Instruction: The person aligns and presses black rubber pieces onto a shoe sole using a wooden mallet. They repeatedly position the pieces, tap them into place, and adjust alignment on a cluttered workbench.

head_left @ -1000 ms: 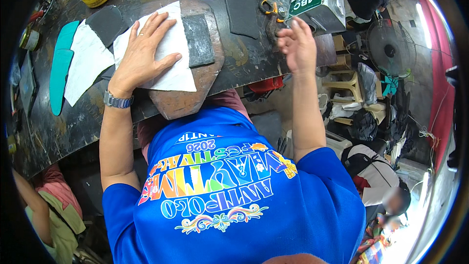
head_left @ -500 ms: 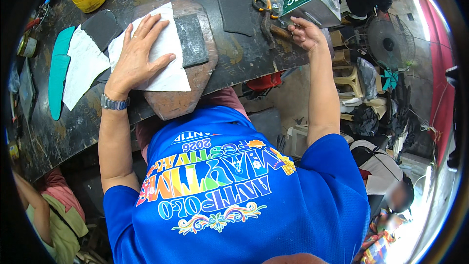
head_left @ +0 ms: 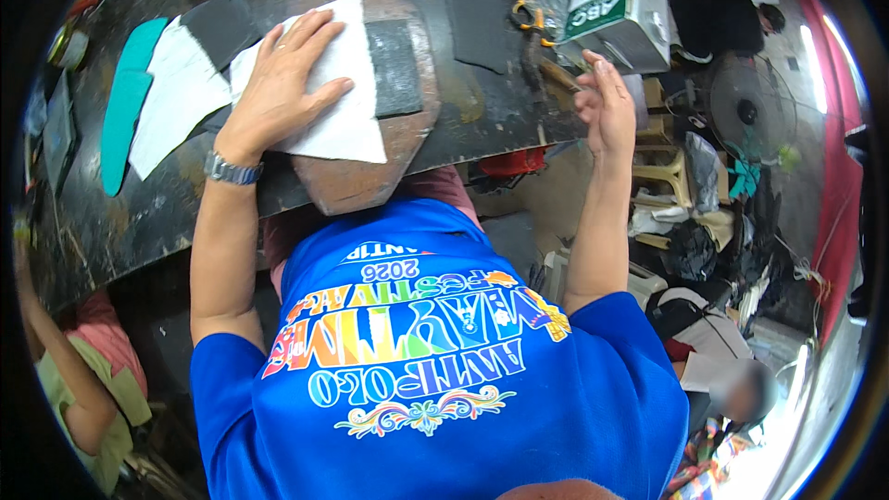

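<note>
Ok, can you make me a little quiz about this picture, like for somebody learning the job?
1. Which is nearest the right hand: (a) the yellow tub, (b) the boxy metal can or (c) the wristwatch?
2. True or false: the left hand lies on a white sheet.
3. What colour is the long, round-ended piece next to the other white sheet?

Key: 1 b; 2 true; 3 teal.

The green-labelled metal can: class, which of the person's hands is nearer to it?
Right. The right hand is just below the metal can in the picture; the left hand lies on a white sheet, well to its left.
</note>
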